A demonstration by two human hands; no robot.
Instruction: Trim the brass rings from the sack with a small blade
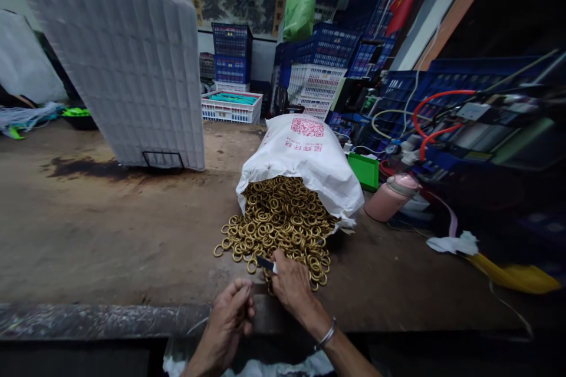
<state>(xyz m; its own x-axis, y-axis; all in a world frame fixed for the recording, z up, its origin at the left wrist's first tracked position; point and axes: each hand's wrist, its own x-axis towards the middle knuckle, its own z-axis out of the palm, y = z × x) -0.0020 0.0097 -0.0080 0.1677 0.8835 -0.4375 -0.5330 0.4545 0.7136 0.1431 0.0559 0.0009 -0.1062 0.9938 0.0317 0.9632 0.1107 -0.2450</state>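
A white woven sack (300, 147) with red print lies on its side on the workbench, its mouth toward me. Gold-coloured rings (274, 227) spill from it in a heap toward the bench's front edge. My right hand (292, 283) is closed at the near side of the heap, gripping a small knife (265, 264) with a dark flat blade pointing left. Beside it on the left, my left hand (230, 318) is apart from the heap, fingers curled in; what they hold, if anything, is hidden.
The brown workbench (110, 241) runs across the view. A pale padded panel (132, 70) stands at left. A pink bottle (391, 197), a green tray (363, 171) and equipment with red tubing (424, 123) are on the right. A white crate (232, 111) stands behind.
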